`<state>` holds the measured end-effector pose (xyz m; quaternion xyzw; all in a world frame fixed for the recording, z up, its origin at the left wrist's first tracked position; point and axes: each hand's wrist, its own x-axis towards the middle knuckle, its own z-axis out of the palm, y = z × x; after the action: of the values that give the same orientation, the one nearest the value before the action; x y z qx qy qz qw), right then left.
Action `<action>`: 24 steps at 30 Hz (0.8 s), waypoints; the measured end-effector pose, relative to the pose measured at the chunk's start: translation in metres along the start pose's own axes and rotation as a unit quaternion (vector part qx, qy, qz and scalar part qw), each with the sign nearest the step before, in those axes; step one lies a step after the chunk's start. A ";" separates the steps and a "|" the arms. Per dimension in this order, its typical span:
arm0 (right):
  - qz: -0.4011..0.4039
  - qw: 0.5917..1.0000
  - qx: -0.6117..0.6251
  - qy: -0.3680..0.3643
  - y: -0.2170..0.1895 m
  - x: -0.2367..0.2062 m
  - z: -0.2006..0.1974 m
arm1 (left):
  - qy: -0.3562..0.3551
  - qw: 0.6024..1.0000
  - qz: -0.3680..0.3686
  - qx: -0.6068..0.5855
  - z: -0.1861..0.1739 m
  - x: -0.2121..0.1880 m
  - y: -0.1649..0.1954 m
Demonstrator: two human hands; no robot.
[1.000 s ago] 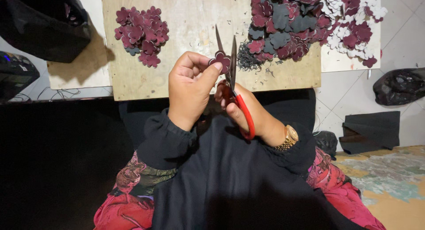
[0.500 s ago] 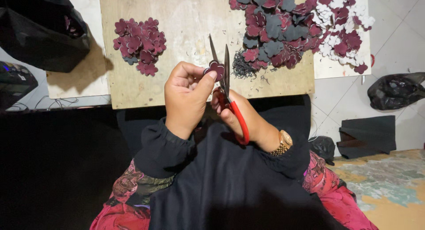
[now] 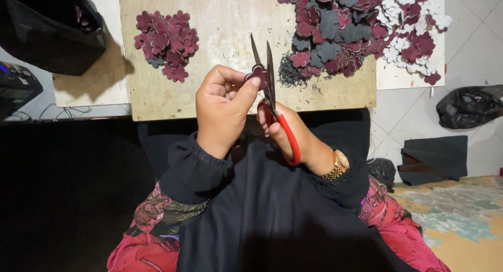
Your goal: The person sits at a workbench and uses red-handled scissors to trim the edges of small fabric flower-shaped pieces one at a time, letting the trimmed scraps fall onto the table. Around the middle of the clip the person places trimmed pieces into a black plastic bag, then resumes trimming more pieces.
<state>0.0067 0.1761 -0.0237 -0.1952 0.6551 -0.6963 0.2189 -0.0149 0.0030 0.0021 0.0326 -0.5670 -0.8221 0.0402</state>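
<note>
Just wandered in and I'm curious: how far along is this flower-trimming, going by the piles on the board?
Done, apparently: a small pile of maroon flower shapes on the wooden board, left side. In hand: the left hand pinches one flower piece against the red-handled scissors held by the right hand. Left: seemingly the much bigger heap of maroon, grey and white pieces on the right, beside dark trimmings. So most seems still ahead.

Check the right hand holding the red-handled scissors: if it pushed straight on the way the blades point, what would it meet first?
The right hand points the scissors up and away, over the wooden board. Likely first in line is the heap of dark trimmings just right of the blades, or bare board; height above it is unclear.
</note>
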 end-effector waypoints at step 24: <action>0.006 1.000 -0.018 -0.013 -0.008 -0.004 -0.005 | -0.041 0.999 -0.027 0.003 -0.007 0.004 0.016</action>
<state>0.0068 0.1824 -0.0159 -0.2039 0.6659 -0.6804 0.2280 -0.0175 -0.0097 0.0142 0.0146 -0.5697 -0.8217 -0.0053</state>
